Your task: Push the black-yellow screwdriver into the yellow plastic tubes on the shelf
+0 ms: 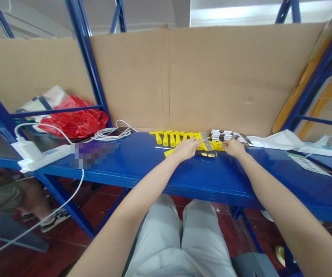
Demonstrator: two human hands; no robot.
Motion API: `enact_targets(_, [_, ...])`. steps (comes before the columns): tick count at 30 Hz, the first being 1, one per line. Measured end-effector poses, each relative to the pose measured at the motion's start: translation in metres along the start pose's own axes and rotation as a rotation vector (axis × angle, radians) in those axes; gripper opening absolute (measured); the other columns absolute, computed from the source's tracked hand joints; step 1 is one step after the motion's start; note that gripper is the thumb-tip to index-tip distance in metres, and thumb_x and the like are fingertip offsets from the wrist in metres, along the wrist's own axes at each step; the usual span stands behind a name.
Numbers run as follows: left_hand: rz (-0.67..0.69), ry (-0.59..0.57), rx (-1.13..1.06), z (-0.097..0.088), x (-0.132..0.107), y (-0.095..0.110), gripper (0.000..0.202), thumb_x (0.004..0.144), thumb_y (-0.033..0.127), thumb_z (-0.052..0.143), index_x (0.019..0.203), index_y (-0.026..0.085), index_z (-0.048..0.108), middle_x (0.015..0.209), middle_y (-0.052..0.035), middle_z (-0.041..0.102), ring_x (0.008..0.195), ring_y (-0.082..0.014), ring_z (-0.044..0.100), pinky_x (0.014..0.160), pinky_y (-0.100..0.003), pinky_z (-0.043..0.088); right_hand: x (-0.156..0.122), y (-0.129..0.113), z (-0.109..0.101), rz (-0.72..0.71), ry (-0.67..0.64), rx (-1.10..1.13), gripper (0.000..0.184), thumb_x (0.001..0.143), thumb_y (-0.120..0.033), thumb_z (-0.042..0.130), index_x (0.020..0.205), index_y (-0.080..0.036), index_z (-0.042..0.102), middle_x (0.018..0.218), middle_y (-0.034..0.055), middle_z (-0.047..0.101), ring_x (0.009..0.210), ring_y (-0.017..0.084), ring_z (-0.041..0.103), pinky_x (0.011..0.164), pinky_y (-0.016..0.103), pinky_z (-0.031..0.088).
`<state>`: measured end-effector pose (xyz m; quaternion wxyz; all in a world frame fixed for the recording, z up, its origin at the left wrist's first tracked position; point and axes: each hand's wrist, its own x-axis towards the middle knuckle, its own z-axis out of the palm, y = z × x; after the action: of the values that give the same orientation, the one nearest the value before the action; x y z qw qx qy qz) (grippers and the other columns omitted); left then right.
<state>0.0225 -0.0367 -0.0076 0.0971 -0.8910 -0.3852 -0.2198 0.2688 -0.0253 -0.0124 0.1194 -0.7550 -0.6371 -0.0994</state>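
My left hand [186, 149] is over the blue shelf, its fingertips closed at the edge of a flat grey metal plate [206, 141] that stands tilted. My right hand [234, 147] has its fingers pinched together beside a stack of yellow plastic pieces [218, 145]; what they grip is hidden. Behind my left hand is a row of yellow plastic handles [165, 138]. A black-and-yellow tool handle [207, 153] lies just in front of the plate. A thin metal shaft [161, 147] lies to the left of my left hand.
White-and-dark packets [221, 134] sit behind the yellow pieces. White cable [112, 134], a power strip [50, 157] and a red plastic bag [75, 115] are to the left. White sheeting [281, 139] lies right. Cardboard [212, 77] backs the shelf [142, 165]. Another person's leg [35, 196] shows lower left.
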Motion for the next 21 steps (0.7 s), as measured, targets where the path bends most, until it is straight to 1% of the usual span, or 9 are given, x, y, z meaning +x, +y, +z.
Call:
enact_targets(3, [0.011, 0.003, 0.002, 0.003, 0.001, -0.001, 0.045, 0.101, 0.028, 0.038, 0.144, 0.029, 0.05, 0.123, -0.009, 0.063, 0.11, -0.0218, 0.063, 0.095, -0.033, 0.048, 0.0, -0.009, 0.003, -0.001, 0.023, -0.017, 0.046, 0.094, -0.027, 0.042, 0.134, -0.019, 0.063, 0.135, 0.0186, 0.058, 0.128, 0.034, 0.05, 0.102, 0.046, 0.042])
enact_targets(6, [0.021, 0.0, 0.008, 0.006, 0.002, -0.003, 0.045, 0.1, 0.029, 0.039, 0.145, 0.028, 0.05, 0.121, -0.0098, 0.064, 0.109, -0.0219, 0.063, 0.094, -0.033, 0.049, 0.005, -0.014, 0.008, -0.025, 0.01, -0.022, 0.047, 0.094, -0.026, 0.041, 0.136, -0.022, 0.06, 0.141, 0.0154, 0.054, 0.133, 0.034, 0.044, 0.105, 0.053, 0.038])
enact_targets(9, [0.03, 0.001, 0.002, 0.008, 0.002, -0.004, 0.045, 0.101, 0.03, 0.039, 0.144, 0.029, 0.051, 0.119, -0.0091, 0.064, 0.11, -0.0212, 0.062, 0.094, -0.033, 0.048, 0.011, -0.014, 0.013, -0.046, -0.066, -0.014, 0.048, 0.094, -0.021, 0.036, 0.136, -0.02, 0.06, 0.141, 0.0157, 0.055, 0.132, 0.035, 0.047, 0.105, 0.055, 0.037])
enact_targets(12, [0.035, -0.006, -0.009, 0.007, 0.003, -0.004, 0.044, 0.101, 0.029, 0.038, 0.143, 0.029, 0.052, 0.118, -0.0086, 0.064, 0.111, -0.0206, 0.061, 0.095, -0.033, 0.048, 0.013, -0.013, 0.015, -0.034, -0.126, 0.001, 0.048, 0.093, -0.019, 0.035, 0.132, -0.021, 0.063, 0.134, 0.0161, 0.061, 0.126, 0.034, 0.054, 0.102, 0.054, 0.04])
enact_targets(15, [0.043, -0.021, -0.012, 0.006, 0.002, -0.004, 0.044, 0.101, 0.028, 0.037, 0.143, 0.028, 0.051, 0.119, -0.0081, 0.064, 0.112, -0.0204, 0.061, 0.096, -0.032, 0.047, 0.015, -0.011, 0.016, -0.048, -0.113, -0.006, 0.047, 0.092, -0.018, 0.038, 0.129, -0.022, 0.065, 0.132, 0.0153, 0.063, 0.124, 0.034, 0.056, 0.101, 0.053, 0.041])
enact_targets(17, [0.044, -0.027, -0.012, 0.005, 0.002, -0.004, 0.044, 0.101, 0.028, 0.037, 0.143, 0.029, 0.051, 0.121, -0.0078, 0.064, 0.113, -0.0202, 0.06, 0.096, -0.032, 0.048, 0.018, -0.01, 0.015, -0.086, -0.098, -0.033, 0.047, 0.09, -0.016, 0.039, 0.128, -0.02, 0.066, 0.135, 0.0166, 0.061, 0.125, 0.033, 0.055, 0.1, 0.051, 0.042])
enact_targets(19, [0.04, -0.031, -0.011, 0.004, 0.002, -0.003, 0.045, 0.101, 0.028, 0.036, 0.143, 0.03, 0.051, 0.123, -0.0077, 0.064, 0.113, -0.0201, 0.061, 0.095, -0.032, 0.048, 0.024, -0.009, 0.014, -0.129, -0.112, -0.058, 0.046, 0.088, -0.014, 0.042, 0.127, -0.017, 0.067, 0.134, 0.0176, 0.061, 0.124, 0.032, 0.057, 0.097, 0.046, 0.045])
enact_targets(21, [0.037, -0.033, -0.008, 0.004, 0.001, -0.003, 0.045, 0.101, 0.028, 0.035, 0.144, 0.03, 0.05, 0.124, -0.0077, 0.064, 0.112, -0.0204, 0.061, 0.095, -0.032, 0.049, 0.032, -0.01, 0.011, -0.152, -0.177, -0.075, 0.045, 0.086, -0.013, 0.046, 0.126, -0.015, 0.067, 0.128, 0.0176, 0.065, 0.117, 0.03, 0.061, 0.093, 0.039, 0.047])
